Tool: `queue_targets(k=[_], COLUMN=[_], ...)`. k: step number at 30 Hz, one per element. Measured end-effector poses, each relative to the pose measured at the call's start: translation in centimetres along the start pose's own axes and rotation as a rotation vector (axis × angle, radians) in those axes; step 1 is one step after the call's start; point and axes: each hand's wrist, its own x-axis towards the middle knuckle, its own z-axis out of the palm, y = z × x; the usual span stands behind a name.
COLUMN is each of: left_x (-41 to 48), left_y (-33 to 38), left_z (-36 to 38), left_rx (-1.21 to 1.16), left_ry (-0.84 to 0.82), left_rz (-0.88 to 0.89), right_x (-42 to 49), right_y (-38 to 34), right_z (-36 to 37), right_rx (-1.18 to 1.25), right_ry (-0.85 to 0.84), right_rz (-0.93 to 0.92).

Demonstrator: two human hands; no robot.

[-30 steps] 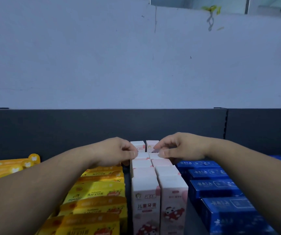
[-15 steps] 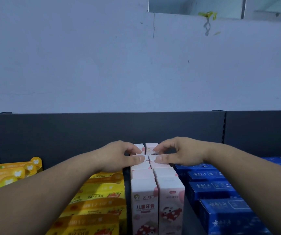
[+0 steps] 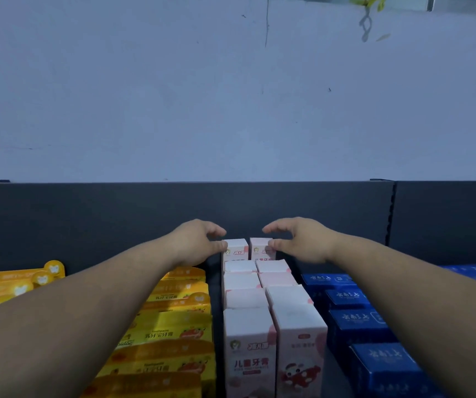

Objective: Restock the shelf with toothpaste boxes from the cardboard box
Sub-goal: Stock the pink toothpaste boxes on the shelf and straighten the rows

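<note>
The left hand (image 3: 195, 242) is at the back of the shelf (image 3: 87, 219), curved like a loose C: the thumb touches the left side of the back-left pink box (image 3: 236, 247), and the other fingers arch above its top without closing. The right hand (image 3: 300, 239) is the same in mirror: its thumb is against the right side of the back-right pink box (image 3: 262, 247), and its fingers are lifted and half spread over it. Both hands are half open and hold nothing; they only touch the outer sides of these two boxes.

Half a second ago the fingertips were pinched together on the tops of the rear boxes. Now the fingers are raised and apart, and the tops of both back boxes are uncovered.

The two back boxes stand upright, side by side, just in front of the dark back panel. They end the two rows of pink toothpaste boxes (image 3: 259, 326), which run toward the camera. Left of these rows lie the yellow boxes (image 3: 173, 328), under the left forearm. On the right stand the blue boxes (image 3: 357, 320). Above the shelf is a pale wall (image 3: 173, 96). The cardboard box does not appear in the head view.
</note>
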Motion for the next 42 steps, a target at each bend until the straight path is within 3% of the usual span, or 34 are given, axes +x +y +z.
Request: queue_targets(k=[29, 36, 42], left_x=[-2.9, -3.2, -3.5], left_y=[1.3, 1.5, 1.9], left_z=[0.0, 0.5, 0.5], left_rx=[-0.219, -0.179, -0.126], left_ry=[-0.157, -0.137, -0.125], left_rz=[0.000, 0.018, 0.003], right_x=[-3.6, -4.0, -3.9], right_y=[-0.4, -0.9, -0.8], right_z=[-0.9, -1.0, -0.9], right_rx=[0.284, 0.075, 0.064], right_ry=[-0.126, -0.150, -0.154], right_rz=[-0.010, -0.048, -0.054])
